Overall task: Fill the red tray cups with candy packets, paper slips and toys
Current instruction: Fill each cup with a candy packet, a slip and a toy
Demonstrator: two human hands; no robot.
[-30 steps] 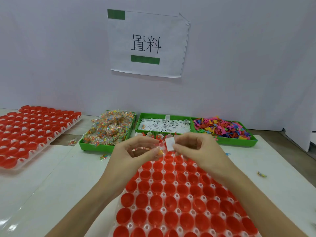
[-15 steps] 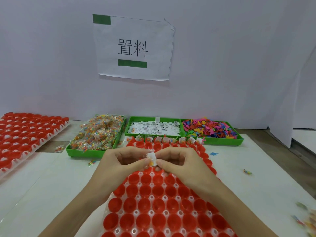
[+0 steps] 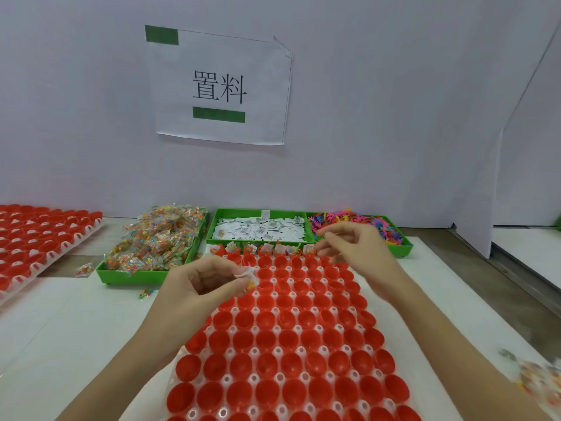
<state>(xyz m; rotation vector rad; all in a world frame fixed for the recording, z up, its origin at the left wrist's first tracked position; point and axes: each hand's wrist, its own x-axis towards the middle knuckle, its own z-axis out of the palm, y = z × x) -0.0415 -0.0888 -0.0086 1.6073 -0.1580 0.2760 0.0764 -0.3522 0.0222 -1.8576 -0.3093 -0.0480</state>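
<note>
Parting from the left hand (image 3: 202, 282), which still pinches a paper slip (image 3: 249, 274) and candy over the red tray (image 3: 282, 335), the right hand (image 3: 349, 247) reaches loose-fingered, empty, toward the toys (image 3: 373, 223).

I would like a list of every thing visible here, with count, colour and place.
red cup tray: one, centre; only the far row filled
second red tray: one, far left
candy packets: many, multicoloured, left green bin
paper slips: many, white, middle green bin
toys: many, multicoloured, right green bin
sign: one, white, wall
left hand: pinches packet and slip
right hand: loosely curled, beside the toys
</note>
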